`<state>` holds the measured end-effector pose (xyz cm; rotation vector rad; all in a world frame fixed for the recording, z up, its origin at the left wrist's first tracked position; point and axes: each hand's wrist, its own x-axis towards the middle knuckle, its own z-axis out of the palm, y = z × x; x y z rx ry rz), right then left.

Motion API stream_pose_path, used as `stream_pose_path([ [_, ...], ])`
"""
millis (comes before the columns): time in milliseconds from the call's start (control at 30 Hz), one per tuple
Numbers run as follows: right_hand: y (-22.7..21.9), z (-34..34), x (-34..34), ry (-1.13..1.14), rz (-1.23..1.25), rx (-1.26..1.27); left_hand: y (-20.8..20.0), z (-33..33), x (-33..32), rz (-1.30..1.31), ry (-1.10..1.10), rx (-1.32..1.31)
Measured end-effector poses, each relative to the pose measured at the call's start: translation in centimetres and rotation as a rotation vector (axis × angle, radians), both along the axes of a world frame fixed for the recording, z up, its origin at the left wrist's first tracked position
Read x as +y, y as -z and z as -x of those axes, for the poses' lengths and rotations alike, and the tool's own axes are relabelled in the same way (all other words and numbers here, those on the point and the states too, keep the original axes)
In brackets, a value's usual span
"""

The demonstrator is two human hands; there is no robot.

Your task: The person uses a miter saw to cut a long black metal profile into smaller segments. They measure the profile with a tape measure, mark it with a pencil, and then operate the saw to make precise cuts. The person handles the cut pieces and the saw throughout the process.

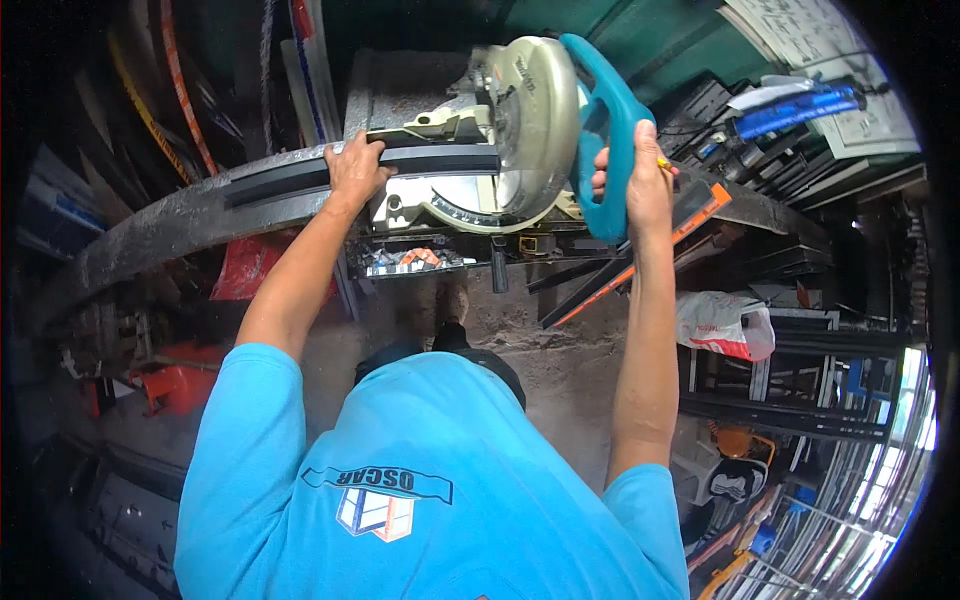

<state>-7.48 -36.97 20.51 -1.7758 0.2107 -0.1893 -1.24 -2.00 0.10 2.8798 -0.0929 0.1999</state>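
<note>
A mitre saw (pixel 535 130) with a pale blade guard stands on the bench in front of me. My right hand (pixel 648 190) is wrapped round its teal handle (pixel 618 110). A thin yellow stick, perhaps a pencil, pokes out by the fingers of that hand. A long dark metal profile (pixel 440 160) lies across the saw base along the fence, its right end at the blade guard. Pressing it down from the left is my left hand (pixel 357 172), thumb and fingers gripping its edges. The blade itself is hidden by the guard.
The narrow metal bench (pixel 150 215) runs left and right of the saw. Long profiles lean at the back left. Dark offcuts and an orange-edged bar (pixel 635 270) lie right of the saw. A white and red bag (pixel 725 325) sits on stacked frames at right.
</note>
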Motion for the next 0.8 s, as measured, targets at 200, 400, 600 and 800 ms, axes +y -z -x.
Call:
stream_pose_path([
  [200, 1.2, 0.8, -0.1, -0.015, -0.021, -0.046, -0.5, -0.3, -0.3, -0.039, -0.026, 0.072],
  [400, 3.1, 1.2, -0.2, -0.032, -0.098, -0.105, 0.1, -0.3, 0.0, -0.052, 0.009, 0.009],
  [600, 4.1, 2.0, -0.2, -0.037, -0.094, -0.103, 0.2, -0.3, 0.0, -0.063, -0.016, 0.001],
  [800, 4.7, 2.7, -0.1, -0.032, -0.096, -0.127, -0.1, -0.3, 0.0, -0.084, -0.019, 0.027],
])
